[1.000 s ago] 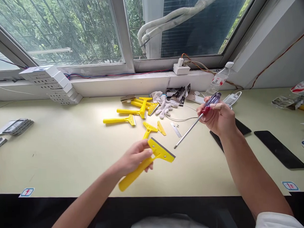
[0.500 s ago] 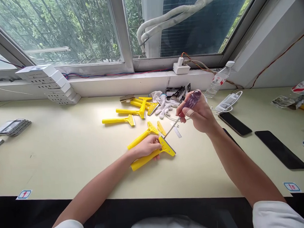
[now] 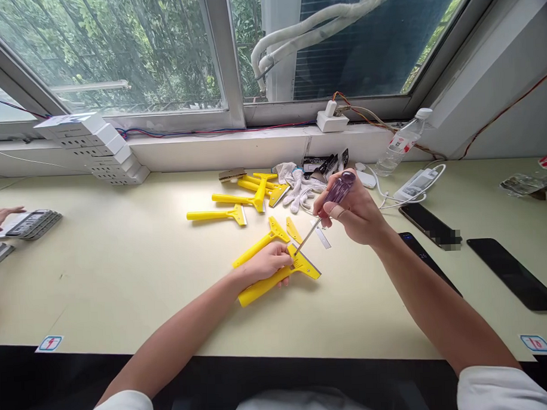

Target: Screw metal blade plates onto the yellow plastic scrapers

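Note:
My left hand [image 3: 270,262] is closed round a yellow scraper [image 3: 262,289] near its head, which points to the right with a metal blade along its edge. In my right hand [image 3: 352,205] is a screwdriver [image 3: 338,189] with a clear purple handle, tilted so its tip meets the scraper head by a screw spot. Just beyond my left hand lies another yellow scraper [image 3: 257,247]. A loose yellow cover plate [image 3: 294,229] and a flat metal blade [image 3: 322,236] rest near the screwdriver's shaft.
Several more yellow scrapers [image 3: 215,215] lie farther back, beside white gloves [image 3: 296,189] and black packets [image 3: 326,165]. Dark phones [image 3: 513,271] and a charger with cable [image 3: 419,184] are at right, a bottle [image 3: 399,144] behind. Another person's hand [image 3: 0,219] touches a grey stack at far left.
The screwdriver tip has shifted from the scraper head's edge onto its face. Another person's hand has appeared at the far left. A phone screen beside my right forearm has lit up.

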The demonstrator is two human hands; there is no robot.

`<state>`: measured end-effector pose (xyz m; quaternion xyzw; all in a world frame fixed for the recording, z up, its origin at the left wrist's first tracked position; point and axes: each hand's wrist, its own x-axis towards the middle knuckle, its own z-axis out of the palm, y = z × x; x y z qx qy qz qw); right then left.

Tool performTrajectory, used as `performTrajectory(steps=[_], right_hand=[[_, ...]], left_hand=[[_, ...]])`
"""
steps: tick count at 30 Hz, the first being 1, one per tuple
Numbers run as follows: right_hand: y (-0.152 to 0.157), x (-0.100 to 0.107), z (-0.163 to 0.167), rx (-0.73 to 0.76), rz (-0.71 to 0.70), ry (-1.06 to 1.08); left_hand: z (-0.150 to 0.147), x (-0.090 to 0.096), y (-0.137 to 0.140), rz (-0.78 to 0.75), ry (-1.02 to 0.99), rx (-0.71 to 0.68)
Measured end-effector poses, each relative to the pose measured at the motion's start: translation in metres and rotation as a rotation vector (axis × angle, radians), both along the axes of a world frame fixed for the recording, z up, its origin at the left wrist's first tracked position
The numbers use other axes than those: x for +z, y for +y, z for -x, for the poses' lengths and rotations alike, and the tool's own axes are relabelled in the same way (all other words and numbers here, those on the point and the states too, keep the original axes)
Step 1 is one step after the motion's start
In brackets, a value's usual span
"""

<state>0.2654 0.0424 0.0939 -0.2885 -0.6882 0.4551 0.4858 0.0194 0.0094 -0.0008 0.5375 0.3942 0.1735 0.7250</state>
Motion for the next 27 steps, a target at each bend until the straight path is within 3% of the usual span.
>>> performTrajectory(steps=[5, 12, 19, 21, 25, 27], right_hand=[[-0.005, 0.004, 0.0, -0.099, -0.026, -0.053], [-0.024, 0.033, -0.003, -0.256, -0.176, -0.212], [-0.043, 0.053, -0.009, -0.589, -0.449, -0.682], [-0.045, 0.058, -0.011, -0.537, -0.5, -0.734], [-0.047, 0.067, -0.018, -0.182, -0.517, -0.75], [-0.048, 0.071, -0.024, -0.1, -0.49, -0.759]], left_hand=[[-0.001, -0.003, 0.0, -0.009, 0.001, 0.025], [-0.004, -0.008, -0.001, -0.008, 0.039, 0.072], [-0.005, -0.011, -0.002, -0.04, 0.091, 0.067], [-0.004, -0.012, -0.001, -0.058, 0.095, 0.052], [-0.003, -0.011, 0.0, -0.079, 0.097, 0.028], [-0.002, -0.01, 0.001, -0.086, 0.102, 0.015]])
